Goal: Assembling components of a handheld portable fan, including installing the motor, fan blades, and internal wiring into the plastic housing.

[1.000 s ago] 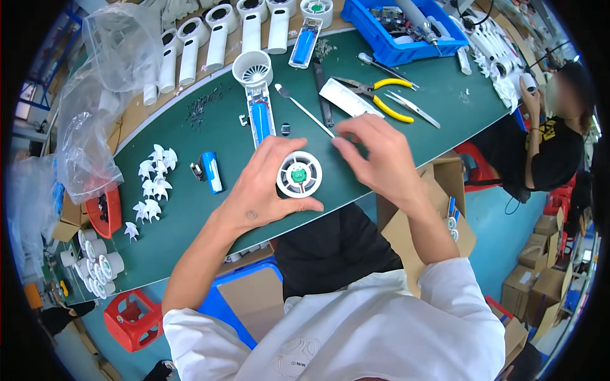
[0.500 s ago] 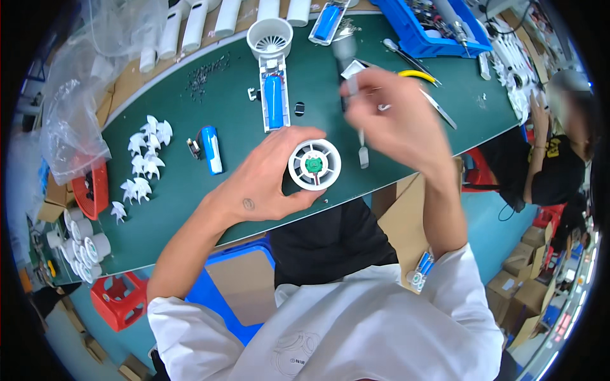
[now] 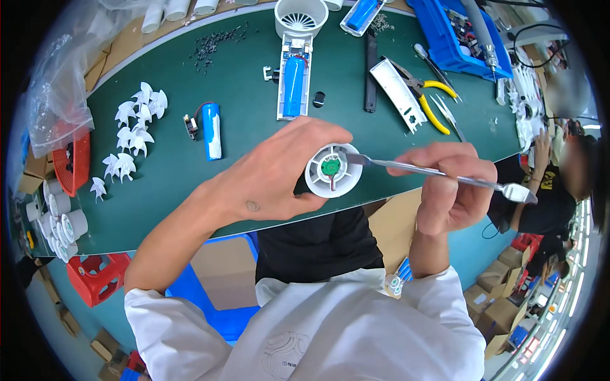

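Observation:
My left hand [image 3: 273,171] wraps round a white cylindrical fan housing [image 3: 346,183], held with its round end facing up at the table's front edge. Spokes, a small green circuit board [image 3: 330,166] and thin wires show inside it. A double-ended metal spatula [image 3: 416,168] is pinched in the fingers of my right hand [image 3: 454,190]. Its flat left tip lies over the right side of the housing's rim; whether it touches cannot be made out. Beyond my left hand lies a white handle shell [image 3: 284,95] with a blue battery [image 3: 293,86] and a round grille head.
White fan blades [image 3: 141,138] and a wired blue battery [image 3: 211,130] lie left. Yellow-handled pliers [image 3: 434,114], tweezers [image 3: 450,117], a white cover [image 3: 397,95] and a black strip [image 3: 370,73] lie right. A blue parts bin [image 3: 445,47] stands far right. A person [image 3: 543,184] sits at the right.
My right hand has moved nearer and to the right. The spatula, upright in the picture before, now slants across with one tip at the housing. The left hand keeps its hold; the whole view has shifted.

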{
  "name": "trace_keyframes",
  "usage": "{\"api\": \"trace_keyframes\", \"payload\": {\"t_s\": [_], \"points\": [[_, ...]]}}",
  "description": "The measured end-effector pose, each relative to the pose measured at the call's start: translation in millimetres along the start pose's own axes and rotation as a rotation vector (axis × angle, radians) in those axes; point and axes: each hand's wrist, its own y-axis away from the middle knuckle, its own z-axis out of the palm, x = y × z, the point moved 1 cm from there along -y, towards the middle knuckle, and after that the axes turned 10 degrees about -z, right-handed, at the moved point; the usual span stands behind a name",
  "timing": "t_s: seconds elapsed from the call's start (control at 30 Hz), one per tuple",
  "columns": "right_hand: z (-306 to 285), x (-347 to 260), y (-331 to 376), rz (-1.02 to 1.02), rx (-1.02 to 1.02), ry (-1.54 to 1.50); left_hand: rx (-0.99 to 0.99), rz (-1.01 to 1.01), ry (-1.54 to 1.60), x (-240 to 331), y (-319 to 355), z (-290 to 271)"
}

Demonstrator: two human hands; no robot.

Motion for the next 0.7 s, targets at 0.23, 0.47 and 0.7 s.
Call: {"api": "trace_keyframes", "payload": {"t_s": [0.23, 0.47, 0.7], "points": [[-3, 0, 2, -0.219, -0.213, 0.123, -0.002, 0.052, 0.01, 3, 0, 0], [9, 1, 3, -0.164, -0.369, 0.269, 0.016, 0.119, -0.011, 4, -1, 0], [19, 13, 13, -0.166, -0.298, 0.226, 0.051, 0.179, -0.038, 3, 0, 1]]}}
